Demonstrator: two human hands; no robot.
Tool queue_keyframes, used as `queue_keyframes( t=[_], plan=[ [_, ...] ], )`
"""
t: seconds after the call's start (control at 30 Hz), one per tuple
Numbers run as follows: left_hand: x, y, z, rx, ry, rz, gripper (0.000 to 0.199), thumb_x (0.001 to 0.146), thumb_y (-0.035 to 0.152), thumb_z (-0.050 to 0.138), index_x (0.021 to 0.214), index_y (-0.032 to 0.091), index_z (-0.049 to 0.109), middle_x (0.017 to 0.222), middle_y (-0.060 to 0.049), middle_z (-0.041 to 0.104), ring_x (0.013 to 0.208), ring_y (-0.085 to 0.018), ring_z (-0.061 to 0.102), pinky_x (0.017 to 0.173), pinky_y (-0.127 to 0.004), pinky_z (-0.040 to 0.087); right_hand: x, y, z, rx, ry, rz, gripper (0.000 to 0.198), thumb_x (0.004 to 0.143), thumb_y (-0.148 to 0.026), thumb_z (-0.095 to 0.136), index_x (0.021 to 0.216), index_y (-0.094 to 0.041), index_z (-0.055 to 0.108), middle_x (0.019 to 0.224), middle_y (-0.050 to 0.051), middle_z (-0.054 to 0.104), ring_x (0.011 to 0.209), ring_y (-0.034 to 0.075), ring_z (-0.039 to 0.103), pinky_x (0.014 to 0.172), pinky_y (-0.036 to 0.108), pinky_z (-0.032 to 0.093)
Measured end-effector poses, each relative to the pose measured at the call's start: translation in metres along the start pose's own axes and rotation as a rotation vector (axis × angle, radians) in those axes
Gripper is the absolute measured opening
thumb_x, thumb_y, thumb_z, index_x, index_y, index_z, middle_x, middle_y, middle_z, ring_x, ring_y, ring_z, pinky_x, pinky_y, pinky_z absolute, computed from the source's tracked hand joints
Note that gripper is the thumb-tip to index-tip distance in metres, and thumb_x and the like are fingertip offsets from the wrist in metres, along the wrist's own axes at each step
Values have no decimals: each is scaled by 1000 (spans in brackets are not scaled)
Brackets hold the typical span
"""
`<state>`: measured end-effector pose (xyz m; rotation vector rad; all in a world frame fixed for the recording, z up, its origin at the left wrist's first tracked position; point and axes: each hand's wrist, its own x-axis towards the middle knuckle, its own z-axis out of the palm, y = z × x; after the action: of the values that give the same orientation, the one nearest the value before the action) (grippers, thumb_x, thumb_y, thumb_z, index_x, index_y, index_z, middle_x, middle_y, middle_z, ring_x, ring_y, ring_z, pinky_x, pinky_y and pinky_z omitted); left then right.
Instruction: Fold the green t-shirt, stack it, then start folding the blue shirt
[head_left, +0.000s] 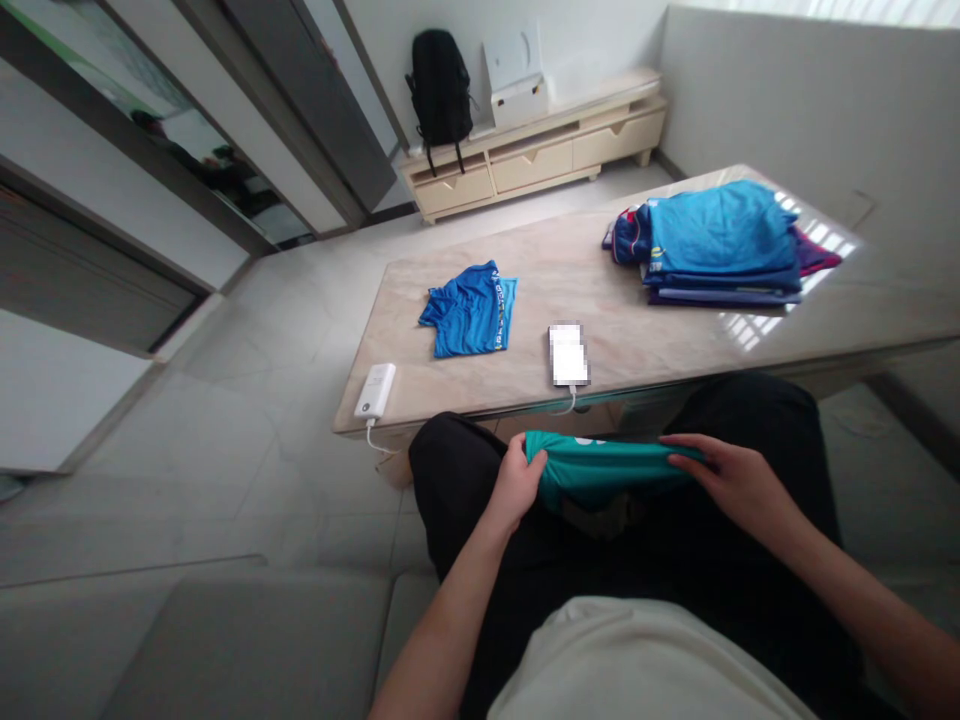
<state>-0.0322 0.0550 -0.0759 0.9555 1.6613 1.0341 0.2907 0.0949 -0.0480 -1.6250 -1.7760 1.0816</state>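
A green garment (611, 466) with a small white mark at its upper edge is stretched between my hands above my lap. My left hand (519, 480) grips its left end, thumb in front and fingers behind. At the opposite end, my right hand (724, 475) pinches the fabric between thumb and fingers. The garment's lower part hangs in shadow against my dark trousers, so its full shape is hard to make out. On the table beyond lie blue boxer briefs (465, 312) with a lettered waistband, over a lighter blue piece.
The marble-topped table (540, 275) holds a stack of folded clothes (720, 240) at the right. A phone (568, 355) with a cable lies near the front edge, and a white power bank (375, 390) at the left corner. A backpack (441, 90) stands on the low cabinet (536, 160) behind.
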Motion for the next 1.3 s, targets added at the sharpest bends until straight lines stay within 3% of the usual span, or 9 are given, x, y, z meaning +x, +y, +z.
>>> queue_keyframes(
  t=[0.1, 0.23, 0.4, 0.53, 0.73, 0.93, 1.0, 1.13, 1.3],
  plan=[
    [2, 6, 2, 64, 82, 55, 65, 85, 25, 75, 147, 17, 55, 133, -15, 71, 135, -29, 61, 116, -41, 44, 8, 5, -5, -134, -64, -39, 44, 86, -59, 63, 109, -26, 82, 83, 4, 79, 66, 23, 68, 67, 36, 53],
    [-1, 20, 1, 166, -35, 185, 35, 97, 31, 59, 128, 18, 71, 116, -11, 78, 113, -26, 71, 103, -38, 52, 19, 8, -11, -91, -156, -71, 41, 88, -54, 63, 112, -26, 81, 102, 5, 82, 90, 28, 75, 84, 39, 56],
    [-10, 30, -7, 276, -108, 254, 30, 97, 37, 64, 120, 23, 77, 113, -9, 80, 101, -28, 74, 93, -38, 55, 26, 13, -20, -44, -232, -119, 38, 88, -49, 66, 114, -26, 80, 108, 3, 81, 97, 28, 76, 89, 40, 58],
    [-16, 34, -12, 279, -318, 232, 41, 75, 25, 86, 115, 25, 80, 114, -7, 81, 105, -30, 74, 97, -37, 55, 21, 16, -22, -272, -111, -143, 34, 92, -47, 60, 110, -28, 82, 95, 3, 82, 86, 29, 78, 81, 41, 58],
    [-16, 34, -14, 399, -295, 320, 23, 93, 25, 65, 108, 28, 83, 100, -6, 83, 92, -27, 76, 91, -36, 57, 2, 2, -29, -430, 84, -345, 33, 100, -42, 53, 104, -29, 82, 126, 4, 77, 93, 25, 77, 72, 34, 57],
    [-23, 52, -22, 546, -260, 547, 28, 92, 14, 62, 108, 26, 81, 154, -10, 59, 129, -30, 65, 115, -44, 48, -15, -16, -53, -441, 49, -464, 31, 103, -45, 52, 104, -29, 79, 115, 3, 77, 96, 23, 72, 82, 36, 56],
    [-28, 69, -29, 613, -322, 561, 26, 94, 15, 59, 107, 24, 80, 154, -12, 60, 131, -30, 64, 116, -43, 47, -21, -17, -64, -466, 62, -473, 34, 104, -47, 50, 104, -30, 79, 97, 3, 77, 85, 22, 71, 75, 35, 55],
    [-13, 127, -39, 806, -435, 538, 24, 97, 19, 55, 96, 22, 78, 100, -10, 80, 95, -27, 74, 90, -34, 54, -12, -30, -97, -514, 133, -499, 36, 104, -45, 49, 99, -29, 80, 84, 4, 75, 69, 20, 70, 63, 33, 52],
    [77, 253, -4, 1092, -451, 655, 24, 96, 21, 57, 79, 19, 74, 76, -8, 74, 79, -24, 71, 75, -30, 48, 76, -83, -182, -719, 266, -321, 21, 93, -35, 70, 100, -22, 85, 79, 5, 79, 67, 18, 71, 63, 28, 43]
  ],
)
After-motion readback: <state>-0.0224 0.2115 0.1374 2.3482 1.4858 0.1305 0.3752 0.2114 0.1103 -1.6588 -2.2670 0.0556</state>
